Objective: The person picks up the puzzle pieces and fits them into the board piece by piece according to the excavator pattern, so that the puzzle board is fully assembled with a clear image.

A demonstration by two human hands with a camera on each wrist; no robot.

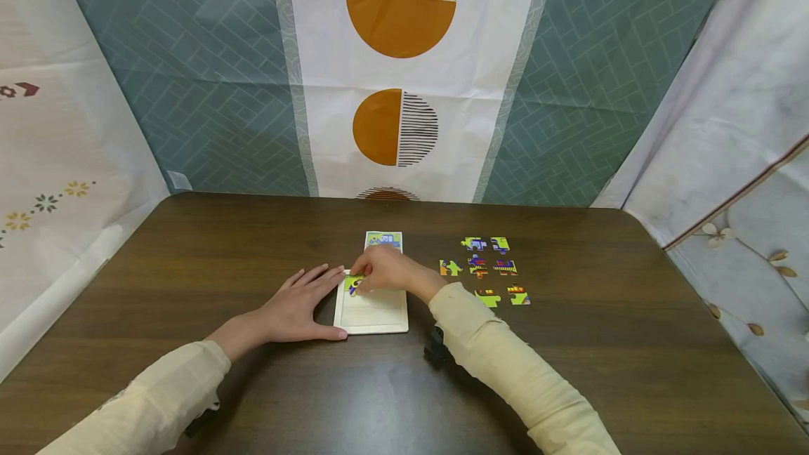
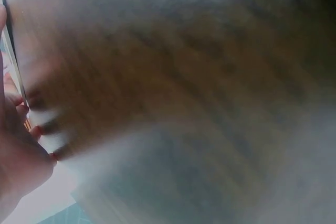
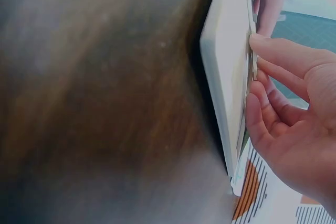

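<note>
A white puzzle tray point(image 1: 373, 320) lies on the dark wooden table point(image 1: 569, 357). My right hand point(image 1: 365, 277) pinches a yellow-green puzzle piece point(image 1: 352, 286) and holds it at the tray's upper left corner. In the right wrist view the fingers point(image 3: 275, 51) press the thin piece point(image 3: 254, 66) against the tray point(image 3: 226, 82). My left hand point(image 1: 310, 297) lies flat on the table against the tray's left side, its thumb by the near left corner. The left wrist view is blurred and shows only part of the hand point(image 2: 16, 156).
A small picture card point(image 1: 383, 239) lies just behind the tray. Several loose coloured puzzle pieces point(image 1: 483, 267) are spread on the table to the right of my right forearm. Patterned cloth walls close in the table's far edge and both sides.
</note>
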